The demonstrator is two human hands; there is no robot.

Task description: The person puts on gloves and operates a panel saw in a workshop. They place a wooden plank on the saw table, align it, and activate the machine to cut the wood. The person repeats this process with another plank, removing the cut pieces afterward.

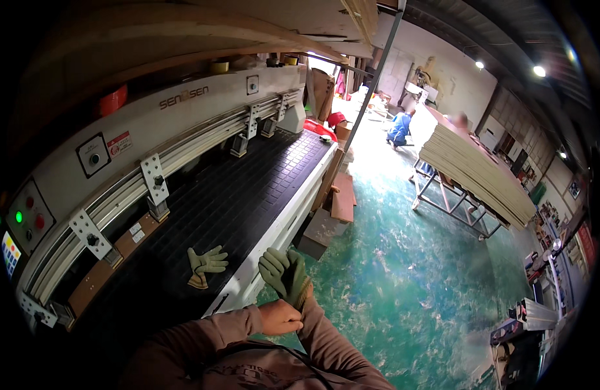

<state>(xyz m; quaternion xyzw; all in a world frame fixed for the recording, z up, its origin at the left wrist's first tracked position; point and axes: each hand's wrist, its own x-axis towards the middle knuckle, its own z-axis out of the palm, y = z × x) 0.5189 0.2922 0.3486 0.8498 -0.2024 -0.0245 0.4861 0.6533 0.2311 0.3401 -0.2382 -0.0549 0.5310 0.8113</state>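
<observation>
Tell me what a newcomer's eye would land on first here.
At bottom centre, the bare left hand tugs a green work glove onto the right hand. Its mate, the second glove, lies on the machine's black gridded bed. Far right, a stack of pale boards sits on a metal frame.

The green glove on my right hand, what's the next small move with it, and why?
Probably tug the cuff down a little further, then reach for the second glove. The green glove covers the right hand, and the bare left hand grips its cuff at the wrist. The second glove lies apart on the black machine bed.
</observation>
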